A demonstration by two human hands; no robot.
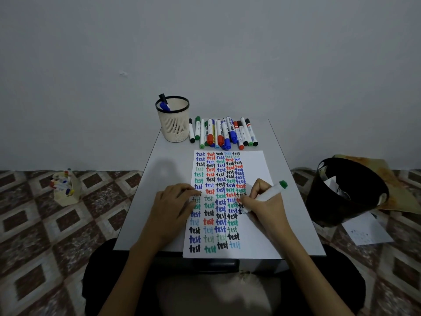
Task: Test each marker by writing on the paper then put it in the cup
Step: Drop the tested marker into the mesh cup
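Head | right hand (262, 209) grips marker (267, 195) | paper (257, 165) overhangs table (163, 179) edge

A small pale table (168, 179) stands against the wall and carries a cream cup (174, 126) at its far left corner, a row of capped markers (224, 133) lying just beside the cup, and nearer, a sheet of paper (255, 165) filled with columns of coloured "test". On the patterned floor (34, 236) sit a small holder (66, 192) at left and a black bin (337, 201) with a loose sheet (369, 231) at right.
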